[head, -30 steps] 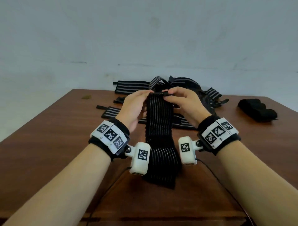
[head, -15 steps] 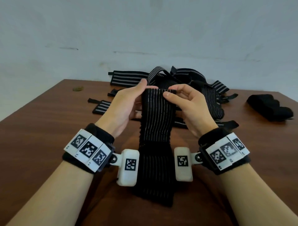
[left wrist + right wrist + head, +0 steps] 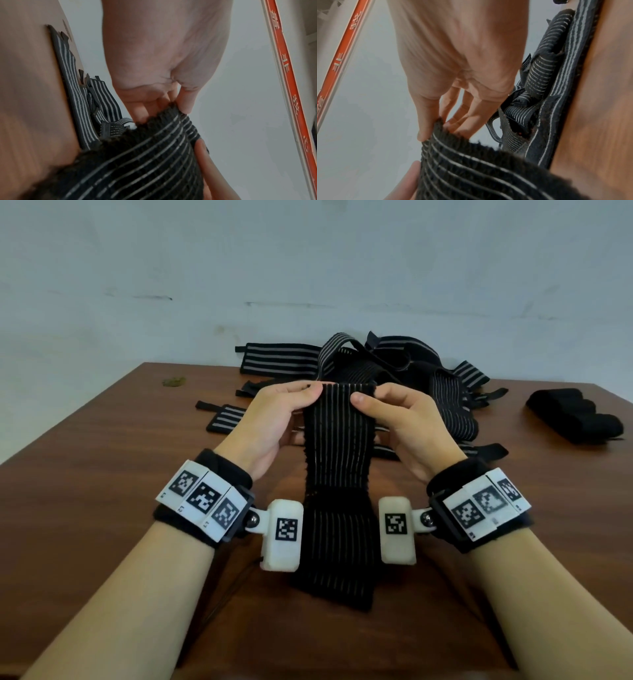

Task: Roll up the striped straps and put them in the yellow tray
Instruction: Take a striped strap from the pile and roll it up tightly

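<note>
I'm pinching the striped strap's (image 3: 337,474) top corners with my left hand (image 3: 274,422) and right hand (image 3: 407,426); it's hanging down between my wrists.

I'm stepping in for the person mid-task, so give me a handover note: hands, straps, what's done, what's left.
Left hand and right hand each pinch a top corner of one striped strap, held flat; its lower end lies on the table.
Loose strap pile lies behind the hands, unrolled.
Done: one strap picked out; no roll visible in it.
Left: roll this strap, then the rest. The yellow tray is not in view; find it first.
</note>
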`<state>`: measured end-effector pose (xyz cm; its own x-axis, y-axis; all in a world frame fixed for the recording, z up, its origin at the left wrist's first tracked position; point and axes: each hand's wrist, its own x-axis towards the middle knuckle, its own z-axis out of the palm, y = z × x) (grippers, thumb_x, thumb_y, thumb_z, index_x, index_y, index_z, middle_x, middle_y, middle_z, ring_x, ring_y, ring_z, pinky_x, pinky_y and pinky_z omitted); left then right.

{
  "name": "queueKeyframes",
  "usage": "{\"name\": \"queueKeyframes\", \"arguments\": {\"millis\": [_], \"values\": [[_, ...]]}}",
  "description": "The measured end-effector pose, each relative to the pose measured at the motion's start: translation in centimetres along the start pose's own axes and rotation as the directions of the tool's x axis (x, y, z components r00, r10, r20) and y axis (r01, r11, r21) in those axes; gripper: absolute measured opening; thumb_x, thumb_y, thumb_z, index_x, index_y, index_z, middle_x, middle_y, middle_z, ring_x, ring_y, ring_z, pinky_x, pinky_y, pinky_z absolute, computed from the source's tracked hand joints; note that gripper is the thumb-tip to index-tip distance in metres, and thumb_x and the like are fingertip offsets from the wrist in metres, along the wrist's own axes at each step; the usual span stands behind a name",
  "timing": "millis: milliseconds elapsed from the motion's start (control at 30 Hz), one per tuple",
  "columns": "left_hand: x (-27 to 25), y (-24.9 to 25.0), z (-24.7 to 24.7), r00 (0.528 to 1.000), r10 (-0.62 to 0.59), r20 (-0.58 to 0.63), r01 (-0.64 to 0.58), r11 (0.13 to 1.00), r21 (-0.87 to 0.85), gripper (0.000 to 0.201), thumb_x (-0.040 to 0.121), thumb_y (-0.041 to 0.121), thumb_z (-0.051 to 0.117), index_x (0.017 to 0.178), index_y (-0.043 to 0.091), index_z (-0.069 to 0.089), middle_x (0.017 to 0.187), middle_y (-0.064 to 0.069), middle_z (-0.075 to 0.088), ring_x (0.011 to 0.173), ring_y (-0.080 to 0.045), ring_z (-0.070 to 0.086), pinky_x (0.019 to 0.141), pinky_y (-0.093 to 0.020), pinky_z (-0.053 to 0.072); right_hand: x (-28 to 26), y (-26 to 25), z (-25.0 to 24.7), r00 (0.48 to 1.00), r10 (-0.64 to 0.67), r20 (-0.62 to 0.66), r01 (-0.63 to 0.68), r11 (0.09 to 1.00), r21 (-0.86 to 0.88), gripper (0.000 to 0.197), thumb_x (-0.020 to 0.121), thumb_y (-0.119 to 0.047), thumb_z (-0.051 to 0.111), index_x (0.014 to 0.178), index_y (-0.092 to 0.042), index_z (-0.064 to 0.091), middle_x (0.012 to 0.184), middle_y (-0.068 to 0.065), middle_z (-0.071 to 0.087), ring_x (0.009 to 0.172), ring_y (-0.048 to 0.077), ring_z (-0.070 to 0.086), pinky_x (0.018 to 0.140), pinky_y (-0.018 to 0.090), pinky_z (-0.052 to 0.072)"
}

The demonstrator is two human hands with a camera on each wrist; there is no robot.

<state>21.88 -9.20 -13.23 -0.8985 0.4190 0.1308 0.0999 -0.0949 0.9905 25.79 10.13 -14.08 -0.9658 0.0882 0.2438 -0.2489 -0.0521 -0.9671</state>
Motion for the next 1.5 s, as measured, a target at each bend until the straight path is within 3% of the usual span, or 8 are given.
{"name": "queueKeyframes", "arguments": {"millis": [100,233,433,667,900,1233,1400,1500], "values": [[0.0,0.1,-0.1,0.998,-0.032,0.048,0.029,0.998,0.056,0.029,0.106,0.031,0.055,0.123,0.023,0.076,0.115,0.004,0.078,0.096,-0.010,0.072,0.071,-0.026,0.049,0.3,0.5,-0.3,1.000,0.001,-0.009,-0.001,0.999,0.040,0.027,0.085,-0.017,0.079,0.066,-0.021,0.059,0.080,-0.001,0.073,0.074,0.013,0.069,0.067,0.032,0.053],[-0.2,0.2,-0.4,0.988,-0.141,0.064,0.142,0.990,-0.017,0.024,0.102,0.018,0.062,0.121,0.013,0.075,0.101,-0.001,0.078,0.074,-0.006,0.071,0.049,-0.016,0.047,0.3,0.5,-0.2,0.999,0.031,0.015,-0.032,0.998,0.058,0.024,0.084,-0.017,0.078,0.067,-0.021,0.062,0.080,-0.001,0.074,0.073,0.012,0.070,0.064,0.026,0.055],[-0.4,0.2,-0.4,0.988,-0.147,0.054,0.149,0.988,-0.030,0.026,0.105,0.014,0.057,0.125,0.010,0.072,0.104,-0.005,0.077,0.073,-0.006,0.071,0.047,-0.016,0.046,0.0,0.5,-0.1,0.998,0.030,0.048,-0.031,0.999,0.027,0.020,0.092,-0.003,0.070,0.110,-0.010,0.076,0.102,0.006,0.076,0.091,0.018,0.071,0.074,0.032,0.056],[0.3,-0.6,-0.8,0.974,-0.186,0.132,0.199,0.976,-0.093,0.061,0.101,0.063,0.043,0.121,0.014,0.071,0.083,-0.002,0.059,0.071,-0.018,0.052,0.071,-0.032,0.045,0.2,0.9,-0.2,0.999,-0.008,-0.048,0.008,1.000,0.016,0.024,0.088,0.005,0.072,0.089,-0.017,0.081,0.092,0.007,0.076,0.082,0.020,0.070,0.073,0.038,0.052],[0.5,-1.1,-0.8,0.995,-0.094,-0.014,0.095,0.994,0.057,0.022,0.102,0.020,0.062,0.113,0.019,0.080,0.113,-0.001,0.079,0.115,-0.019,0.069,0.101,-0.037,0.049,0.3,1.1,-0.1,0.994,0.107,-0.024,-0.107,0.994,-0.008,0.021,0.091,0.000,0.071,0.100,-0.017,0.080,0.103,0.009,0.077,0.095,0.021,0.071,0.090,0.043,0.052],[0.8,-1.3,-1.0,0.996,-0.071,-0.060,0.075,0.994,0.078,0.021,0.099,0.015,0.067,0.117,0.015,0.077,0.113,-0.002,0.078,0.112,-0.016,0.072,0.094,-0.029,0.056,0.5,1.6,-0.3,0.985,0.171,-0.005,-0.171,0.985,-0.031,0.021,0.099,-0.022,0.067,0.113,-0.011,0.078,0.100,0.005,0.079,0.081,0.009,0.072,0.058,0.019,0.053],[0.7,-1.3,-1.0,0.994,-0.081,-0.077,0.088,0.992,0.091,0.019,0.099,0.019,0.067,0.115,0.017,0.078,0.112,-0.002,0.079,0.111,-0.018,0.072,0.097,-0.034,0.055,0.5,1.4,-0.2,0.988,0.154,-0.005,-0.154,0.987,-0.050,0.022,0.097,-0.012,0.069,0.118,-0.012,0.075,0.098,0.003,0.079,0.087,0.011,0.074,0.066,0.025,0.058],[0.6,-1.2,-1.0,0.989,-0.128,-0.067,0.134,0.987,0.092,0.019,0.101,0.026,0.065,0.109,0.017,0.079,0.101,0.001,0.079,0.091,-0.013,0.073,0.071,-0.025,0.056,0.4,1.3,-0.2,0.991,0.133,-0.014,-0.133,0.991,-0.027,0.023,0.095,-0.005,0.070,0.116,-0.012,0.074,0.096,0.004,0.078,0.088,0.015,0.073,0.079,0.035,0.060]]}}
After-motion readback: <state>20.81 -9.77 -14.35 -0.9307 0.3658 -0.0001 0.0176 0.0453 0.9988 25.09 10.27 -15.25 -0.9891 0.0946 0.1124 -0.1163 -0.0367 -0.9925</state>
